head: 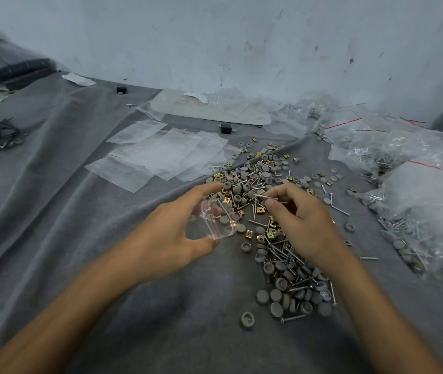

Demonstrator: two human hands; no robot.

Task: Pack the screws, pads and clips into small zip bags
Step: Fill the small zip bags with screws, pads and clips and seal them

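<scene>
A head-worn camera looks down at a person's two bare hands working over a grey cloth spread on a surface against a scuffed wall. The left hand grips a small zip bag with thumb and fingers curled round its sides, its red-lined mouth facing the other hand. A few brass clips and grey pads seem to sit inside it already. The right hand, close beside it, pinches one or two thin silver screws between thumb and fingertips, points aimed toward the bag but not yet in it. Below both hands lies a mixed heap of round grey pads, square brass clips and more screws. Flat empty zip bags lie fanned out beyond the left hand, and filled bags are piled at the right. The likely trouble from here is that the bag's mouth looks narrow and soft. If it sags shut, the screws could strike the rim and drop back into the heap. A sharp screw tip could also pierce the thin plastic. With every part type mixed together, the count per bag could easily go wrong.
</scene>
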